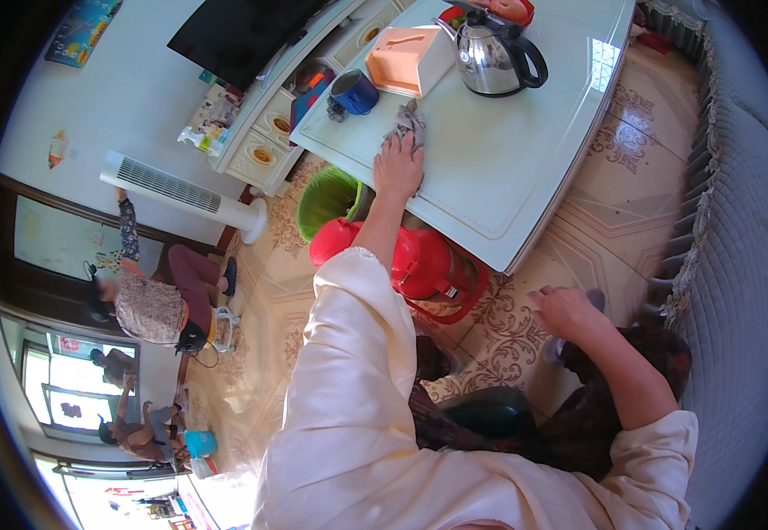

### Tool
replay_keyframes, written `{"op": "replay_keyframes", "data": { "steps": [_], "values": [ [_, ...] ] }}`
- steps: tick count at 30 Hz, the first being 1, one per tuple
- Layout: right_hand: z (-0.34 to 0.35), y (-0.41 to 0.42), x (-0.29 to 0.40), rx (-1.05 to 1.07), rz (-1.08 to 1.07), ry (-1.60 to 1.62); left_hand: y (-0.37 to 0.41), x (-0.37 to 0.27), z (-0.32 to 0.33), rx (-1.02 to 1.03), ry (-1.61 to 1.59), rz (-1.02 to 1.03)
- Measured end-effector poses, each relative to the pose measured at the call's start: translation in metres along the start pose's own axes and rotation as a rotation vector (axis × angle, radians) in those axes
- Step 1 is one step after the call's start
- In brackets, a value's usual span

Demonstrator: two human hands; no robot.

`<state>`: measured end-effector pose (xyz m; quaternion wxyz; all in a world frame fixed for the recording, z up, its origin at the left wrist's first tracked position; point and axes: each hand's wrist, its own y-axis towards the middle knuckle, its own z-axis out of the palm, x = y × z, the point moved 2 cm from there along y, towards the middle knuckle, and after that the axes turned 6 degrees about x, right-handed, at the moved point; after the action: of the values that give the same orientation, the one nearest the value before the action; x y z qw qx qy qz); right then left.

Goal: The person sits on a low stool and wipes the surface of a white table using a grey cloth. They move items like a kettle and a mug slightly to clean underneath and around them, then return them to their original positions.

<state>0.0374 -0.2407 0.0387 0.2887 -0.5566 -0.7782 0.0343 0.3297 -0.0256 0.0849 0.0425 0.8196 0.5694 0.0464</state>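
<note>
My left hand [398, 164] reaches over the near left part of the glass-topped table [470, 179], palm down, its fingers on a crumpled grey cloth [412, 120] against the tabletop. Beyond the cloth stand a blue mug [355, 93], a dark wire scouring pad [335, 109] beside it, and a white and orange plastic box [400, 59]. A steel electric kettle [493, 63] stands farther right on the table. My right hand [566, 313] hovers above my knee, off the table, with loosely bent fingers and nothing in it.
Red thermos flasks [417, 262] in a red rack and a green-lined bin [331, 199] stand by the table's near left corner. A grey quilted sofa [742, 278] lies right. At left, a seated person [152, 305] touches a tower fan [172, 185]; another person [142, 440] is near a blue bucket [200, 444].
</note>
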Motion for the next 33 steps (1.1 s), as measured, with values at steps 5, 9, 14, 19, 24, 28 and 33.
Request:
{"op": "replay_keyframes", "data": {
  "steps": [5, 9, 14, 19, 24, 28, 33],
  "values": [
    [0.003, 0.002, 0.009, 0.005, -0.051, -0.025, -0.035, -0.012, -0.002, -0.043, -0.049, 0.13],
    [0.022, 0.013, 0.003, 0.015, -0.058, -0.086, -0.061, -0.029, -0.006, -0.04, -0.085, 0.236],
    [0.021, 0.014, 0.005, -0.087, -0.095, -0.011, -0.088, -0.071, -0.02, -0.047, -0.107, 0.42],
    [0.014, 0.011, 0.009, -0.072, -0.121, -0.02, -0.103, -0.132, -0.022, -0.046, -0.232, 0.584],
    [0.016, 0.008, 0.006, -0.039, -0.094, -0.066, -0.1, -0.144, -0.025, -0.031, -0.257, 0.645],
    [0.013, -0.001, 0.003, -0.049, -0.081, -0.015, -0.083, -0.128, -0.029, -0.011, -0.242, 0.744],
    [0.005, 0.0, 0.001, 0.054, 0.007, -0.026, -0.038, -0.048, -0.021, 0.0, -0.153, 0.512]
  ]
}}
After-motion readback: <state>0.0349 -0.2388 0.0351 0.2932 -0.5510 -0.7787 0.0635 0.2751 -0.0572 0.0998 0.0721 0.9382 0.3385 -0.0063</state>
